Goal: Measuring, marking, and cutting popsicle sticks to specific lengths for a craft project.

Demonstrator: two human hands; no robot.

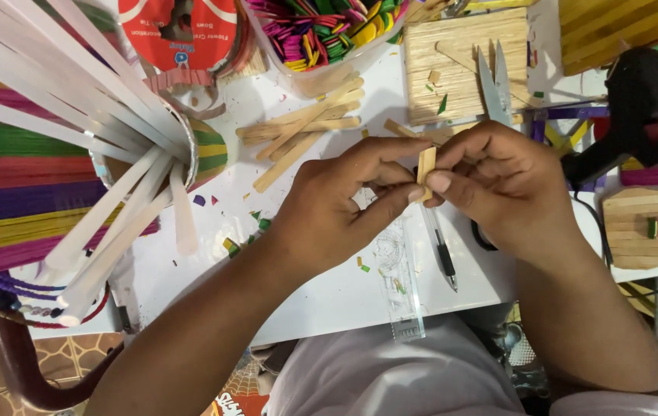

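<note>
While both hands meet in the middle, lots of craft things lie around them on the white counter [329, 300].

Far on the left is a stack of coloured sticks [13, 192] in green, red, purple and yellow. Next to it a round tin [206, 150] holds many long white glue sticks [105, 223]. Past the tin, a small pile of plain wooden sticks [302, 127] rests on the counter. Tiny coloured bits are scattered near it.

The left hand [340, 204] pinches the short wooden stick piece [426, 171] with its thumb and fingers pressed together on it. The right hand [498, 185] pinches the same piece from the other side, so its grip is also clamped on it. The piece stands up and down between the fingertips, just above the counter.

Under the hands lie a clear ruler [398, 285] and a pen [441, 250]. Behind them is a flat wooden panel [464, 62] made of sticks side by side, with scissors [495, 81] resting on it. On the far right sits a black glue gun [637, 108] and a little wooden block shape [641, 227].

It looks like some parts are already made, such as the panel and the block shape. The small piece is cut but not yet stuck to anything, so there seems more left to build.
</note>
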